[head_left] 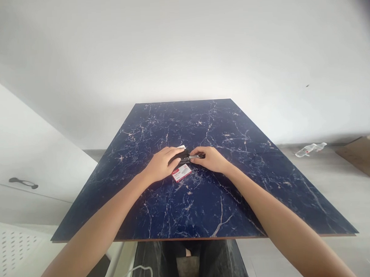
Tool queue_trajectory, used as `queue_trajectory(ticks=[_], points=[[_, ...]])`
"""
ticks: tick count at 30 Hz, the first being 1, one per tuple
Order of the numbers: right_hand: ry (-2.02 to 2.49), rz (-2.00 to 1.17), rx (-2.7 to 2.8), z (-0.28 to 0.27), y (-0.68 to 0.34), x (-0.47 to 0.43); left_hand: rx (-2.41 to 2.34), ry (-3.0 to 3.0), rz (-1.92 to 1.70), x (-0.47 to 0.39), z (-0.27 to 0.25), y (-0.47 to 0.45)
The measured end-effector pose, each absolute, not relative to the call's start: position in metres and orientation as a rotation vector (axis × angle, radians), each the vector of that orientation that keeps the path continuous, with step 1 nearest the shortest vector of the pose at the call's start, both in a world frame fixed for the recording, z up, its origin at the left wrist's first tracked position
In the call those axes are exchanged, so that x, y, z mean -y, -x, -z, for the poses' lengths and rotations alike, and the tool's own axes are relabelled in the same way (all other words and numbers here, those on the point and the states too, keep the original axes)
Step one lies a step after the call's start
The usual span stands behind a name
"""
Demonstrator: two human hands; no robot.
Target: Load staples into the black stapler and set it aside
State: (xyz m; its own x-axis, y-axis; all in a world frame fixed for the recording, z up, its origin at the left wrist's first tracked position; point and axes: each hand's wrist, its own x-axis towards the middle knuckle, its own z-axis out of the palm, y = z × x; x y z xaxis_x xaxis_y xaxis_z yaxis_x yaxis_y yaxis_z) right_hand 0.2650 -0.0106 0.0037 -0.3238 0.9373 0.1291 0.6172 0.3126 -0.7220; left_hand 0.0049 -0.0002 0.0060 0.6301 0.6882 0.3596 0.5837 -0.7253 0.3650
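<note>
The stapler (183,155), or what looks like one, sits near the middle of the table (188,212), between the two hands, its black body running sideways and a bright metal part showing towards the right end. The left hand (164,162) lies over the left end, fingers curled across the top and thumb on the near side, so it holds the body; how hard it presses I cannot tell. The right hand (210,157) has its thumb and fingers closed about the metal part near the dark right tip; the far fingertips are hidden, so the exact contact is unclear.

The stapler is probably stiff and hard, fairly light yet dense for its bulk, with little risk of breaking. The body should give a sure grip, while the metal is likely smoother, narrower and more apt to slip or swing on a hinge. The best hold seems to be low round the black body with one hand, and a light pinch at the metal with the other, skin clear of any edge that may nip.

The red and white box (182,173) lies just on the near side; it looks like thin card, light and easily crushed, best taken by its short edges
</note>
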Motion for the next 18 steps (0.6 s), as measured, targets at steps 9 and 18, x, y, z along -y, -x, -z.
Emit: queue_trajectory(ticks=[9,18], points=[[1.35,-0.761,2.039,-0.0005,-0.2661,0.0095,-1.051,-2.639,-0.71,0.0005,-0.006,-0.0051],[1.311,-0.705,2.069,-0.0058,-0.2662,0.0119,-1.051,-2.638,-0.705,0.001,-0.0061,-0.0048]])
